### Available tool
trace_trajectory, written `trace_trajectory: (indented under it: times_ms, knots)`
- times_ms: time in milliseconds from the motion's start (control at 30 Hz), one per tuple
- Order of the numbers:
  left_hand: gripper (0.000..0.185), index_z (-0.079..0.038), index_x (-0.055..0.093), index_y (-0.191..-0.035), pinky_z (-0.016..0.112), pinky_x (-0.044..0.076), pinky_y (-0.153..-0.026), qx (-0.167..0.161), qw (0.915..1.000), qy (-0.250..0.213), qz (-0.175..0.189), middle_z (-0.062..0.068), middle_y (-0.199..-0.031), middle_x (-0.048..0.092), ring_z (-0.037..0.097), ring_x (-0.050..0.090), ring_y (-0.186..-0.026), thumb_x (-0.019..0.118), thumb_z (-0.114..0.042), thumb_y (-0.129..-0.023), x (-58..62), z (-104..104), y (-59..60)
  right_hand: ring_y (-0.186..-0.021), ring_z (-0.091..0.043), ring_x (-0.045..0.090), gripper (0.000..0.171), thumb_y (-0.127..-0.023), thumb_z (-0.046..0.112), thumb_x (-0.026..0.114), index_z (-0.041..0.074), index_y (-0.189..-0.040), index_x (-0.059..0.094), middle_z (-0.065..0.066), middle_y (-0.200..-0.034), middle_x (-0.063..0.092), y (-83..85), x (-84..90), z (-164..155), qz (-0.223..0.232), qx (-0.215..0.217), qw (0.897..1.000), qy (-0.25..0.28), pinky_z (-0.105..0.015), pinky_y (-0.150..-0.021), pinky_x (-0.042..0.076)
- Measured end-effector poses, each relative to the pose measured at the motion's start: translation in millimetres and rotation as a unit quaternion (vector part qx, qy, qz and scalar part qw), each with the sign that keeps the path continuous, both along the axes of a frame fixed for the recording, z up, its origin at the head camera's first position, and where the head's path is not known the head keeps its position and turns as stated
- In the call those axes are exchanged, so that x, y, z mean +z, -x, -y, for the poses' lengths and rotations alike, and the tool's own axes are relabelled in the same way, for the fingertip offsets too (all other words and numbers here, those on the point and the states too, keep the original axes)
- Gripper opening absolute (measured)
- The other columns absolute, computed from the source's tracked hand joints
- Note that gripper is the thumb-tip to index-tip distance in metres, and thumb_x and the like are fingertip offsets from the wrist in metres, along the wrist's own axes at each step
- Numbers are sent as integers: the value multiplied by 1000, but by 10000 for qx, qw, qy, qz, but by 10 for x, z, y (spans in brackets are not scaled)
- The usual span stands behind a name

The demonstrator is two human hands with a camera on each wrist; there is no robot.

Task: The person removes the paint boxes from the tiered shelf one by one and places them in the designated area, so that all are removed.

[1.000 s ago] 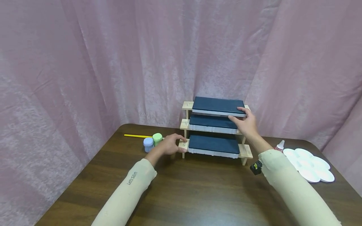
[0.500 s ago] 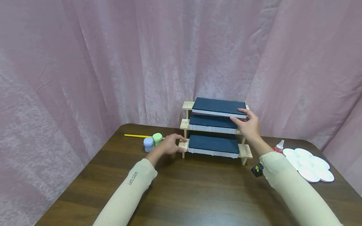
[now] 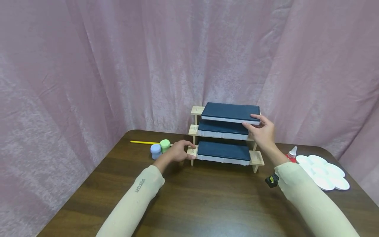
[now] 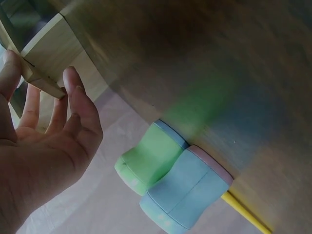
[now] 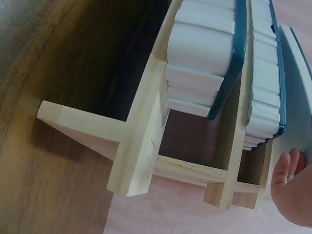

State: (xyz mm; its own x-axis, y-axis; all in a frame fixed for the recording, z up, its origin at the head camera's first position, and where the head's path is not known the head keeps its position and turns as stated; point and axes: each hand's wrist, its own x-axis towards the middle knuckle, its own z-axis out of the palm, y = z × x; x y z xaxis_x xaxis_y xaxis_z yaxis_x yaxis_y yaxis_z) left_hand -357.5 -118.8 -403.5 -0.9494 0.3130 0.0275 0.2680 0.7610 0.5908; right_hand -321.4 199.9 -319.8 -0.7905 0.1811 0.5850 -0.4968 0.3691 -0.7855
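Atop the rack [image 3: 193, 129], my right hand [image 3: 264, 132] pinches the box [image 3: 229, 112] one-sidedly, risking a tip; my left hand [image 3: 178, 151] grips the bottom shelf [image 3: 257, 158].

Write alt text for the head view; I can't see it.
Right hand grips the top box of three at a stepped rack; left hand grips the rack's lower left end. Two containers stand left, a bottle and palette right.
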Motion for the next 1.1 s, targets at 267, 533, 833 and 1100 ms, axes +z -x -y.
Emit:
trace_trajectory:
  times_ms: [267,533,833,1100]
  knots:
    - [44,-22,72,-116,46,44,-98,58,9999,125,-25,12,-133,59,32,55,-115,87,-30,-76,17,7,0,-76,2,67,41,-81,-2,79,-10,-119,65,-8,-96,58,-14,-43,-4,-338,97,9993,85,-12,-59,49]
    - [43,-23,71,-115,43,46,-93,74,9997,235,-48,11,-131,59,27,55,-105,87,-30,-76,21,-26,11,-75,2,68,40,-81,0,79,-11,-118,65,-14,-87,57,-37,-21,-50,-378,151,9992,61,-11,-61,49]
    - [44,-23,71,-116,42,46,-93,117,9997,211,-8,11,-133,58,26,54,-104,87,-30,-76,22,-42,35,-74,1,68,39,-81,-1,79,-10,-117,66,-17,-89,59,-95,-33,-75,-397,130,9991,-12,-12,-53,46]
    - [44,-24,71,-117,45,44,-98,99,9996,243,-47,11,-134,58,28,55,-113,87,-31,-76,9,-34,50,-68,2,65,38,-80,-1,80,-8,-115,67,-8,-86,65,-163,-34,-91,-463,-30,9988,-134,-12,-55,46]
